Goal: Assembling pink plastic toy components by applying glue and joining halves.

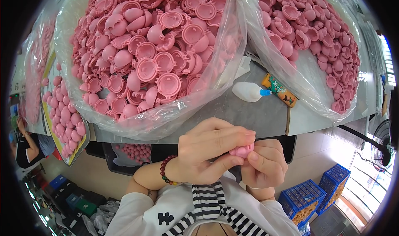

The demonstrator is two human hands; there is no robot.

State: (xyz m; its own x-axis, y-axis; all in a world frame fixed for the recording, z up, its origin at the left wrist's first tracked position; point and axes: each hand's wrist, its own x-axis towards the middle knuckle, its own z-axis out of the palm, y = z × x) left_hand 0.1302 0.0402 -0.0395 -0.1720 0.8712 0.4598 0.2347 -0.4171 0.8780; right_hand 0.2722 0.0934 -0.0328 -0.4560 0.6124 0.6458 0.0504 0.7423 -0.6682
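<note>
Close to the table's front edge, a small pink plastic piece (240, 151) is pinched between both hands. My left hand (203, 151) grips it from the left with thumb and fingers. From the other side, my right hand (266, 165) has its fingers curled in against the piece. Most of the piece is covered by fingertips, so its full shape is hidden. Beyond my left hand, many pink plastic half-shells (145, 51) are heaped in a clear plastic bag (166, 122). More pink shells (328, 49) fill a second bag at the right.
A white squeeze bottle (248, 91) with a blue cap lies beside an orange and green packet (281, 90) between the bags. Rounded pink pieces (64, 115) lie on a tray at left. Below the table edge, a dark drawer (114, 163) holds pink pieces. Blue crates (301, 198) stand on the floor.
</note>
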